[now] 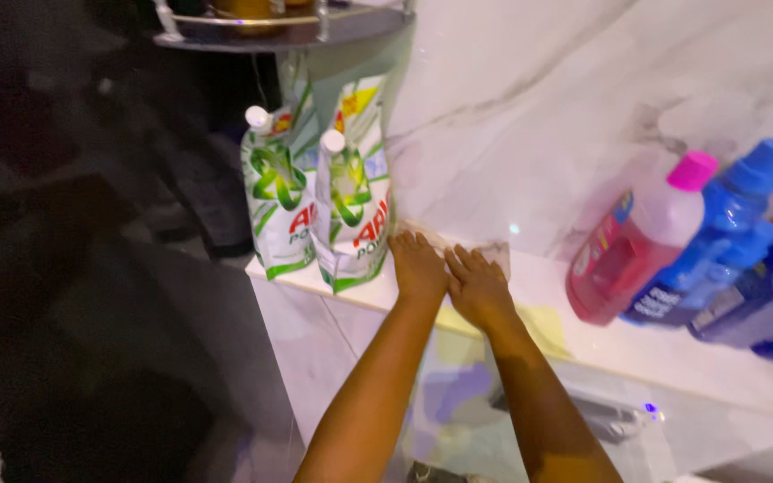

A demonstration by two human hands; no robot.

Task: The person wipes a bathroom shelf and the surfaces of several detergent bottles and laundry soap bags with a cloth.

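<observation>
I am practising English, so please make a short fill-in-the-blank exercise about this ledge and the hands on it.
1. Both hands, left and right, lie flat on the white ____.
2. Just left of the hands stand ____ green-and-white pouches.
3. The red bottle has a ____ cap.
4. The pouches have ____ caps.

Missing words: ledge; two; pink; white

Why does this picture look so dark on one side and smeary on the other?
Head view: the left is deep shadow with little detail; the marble wall is brightly lit and pale. The bottles on the right look soft and slightly smeared, as do both hands. The ledge carries a faint coloured sheen.
</observation>
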